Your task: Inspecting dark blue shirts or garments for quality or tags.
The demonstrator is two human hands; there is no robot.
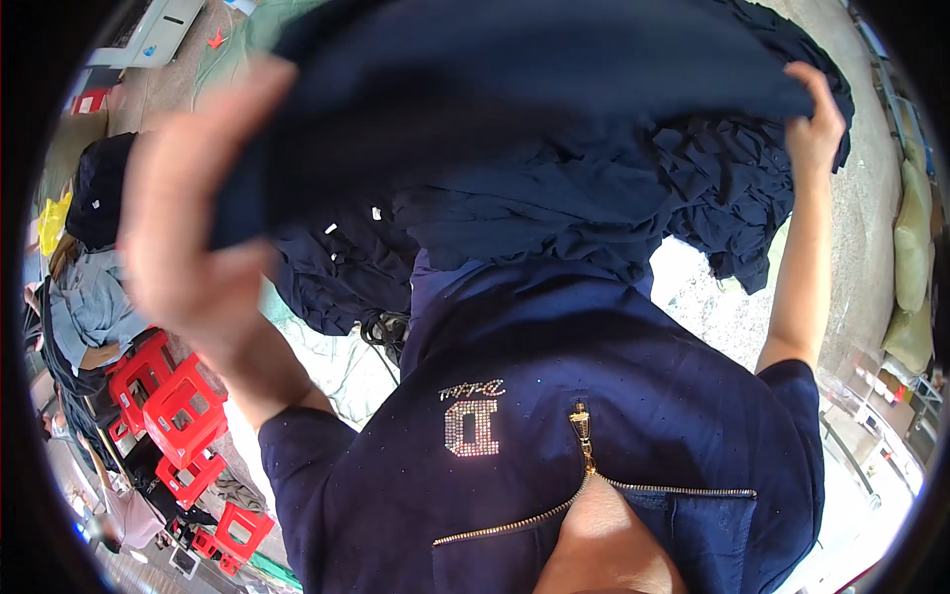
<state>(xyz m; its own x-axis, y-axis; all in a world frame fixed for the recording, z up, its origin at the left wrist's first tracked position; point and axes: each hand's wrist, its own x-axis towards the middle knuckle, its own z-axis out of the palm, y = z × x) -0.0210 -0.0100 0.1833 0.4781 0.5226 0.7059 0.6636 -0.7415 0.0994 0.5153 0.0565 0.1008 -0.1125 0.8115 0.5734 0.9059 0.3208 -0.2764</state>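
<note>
My left hand [188, 228] and right hand [813, 124] each grip an edge of the navy garment [515, 99], spread high over the heap of dark clothes [693, 188], and I judge a loosened hold could drop it back there.

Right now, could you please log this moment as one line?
left hand: grips navy cloth | right hand: grips same cloth, raised | below: navy pile | left: red stools
</note>
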